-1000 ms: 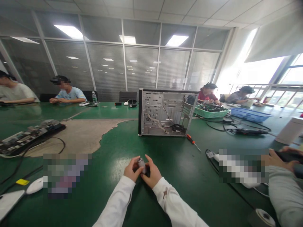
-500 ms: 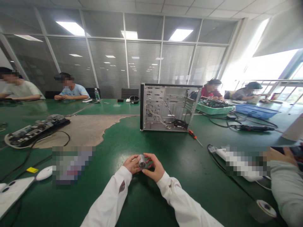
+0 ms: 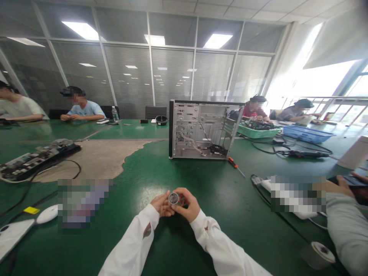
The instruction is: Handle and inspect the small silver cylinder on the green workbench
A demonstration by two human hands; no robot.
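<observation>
Cylinder (image 3: 173,198): metallic gray, round rim, btwn hands, over glossy green counter (image 3: 149,168)
L hand (image 3: 161,204): fingers clamped on Cylinder
R hand (image 3: 188,205): curved fingers, same grip
PC case (image 3: 201,130): boxy sheet metal, open side
Screwdriver (image 3: 233,163): thin shaft, nr PC case

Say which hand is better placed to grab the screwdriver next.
Right, I'd judge. The screwdriver lies on the right hand's side, beside the computer case. The left hand, farther off, could probably hold the round part alone.
</observation>
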